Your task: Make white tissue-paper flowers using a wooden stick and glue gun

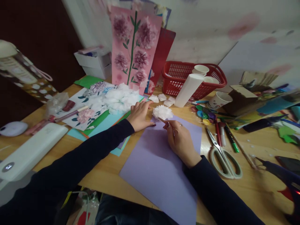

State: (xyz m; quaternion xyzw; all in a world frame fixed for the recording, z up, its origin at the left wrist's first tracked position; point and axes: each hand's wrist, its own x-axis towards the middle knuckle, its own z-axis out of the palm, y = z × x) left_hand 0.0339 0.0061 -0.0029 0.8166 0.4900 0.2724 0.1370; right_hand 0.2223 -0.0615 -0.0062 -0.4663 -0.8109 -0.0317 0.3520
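A sheet of purple paper (161, 175) lies in front of me, with a fluffy white paper flower (162, 112) at its far edge. My right hand (180, 139) is closed around a thin pencil-like stick (161, 120), its tip close to the near side of the flower. Fingers apart, my left hand (140, 116) rests just left of the flower, thumb stretched toward the purple paper's edge. Behind the flower are several white paper pieces (162, 97). A heap of white tissue petals (119, 98) lies beyond my left hand.
A red basket (170, 89), white roll (189, 90) and paper cup (220, 100) stand at the back. To the right lie scissors (221, 156), markers and a glue gun (281, 172). A pink flower picture (134, 47) stands upright; a white device (32, 153) is left.
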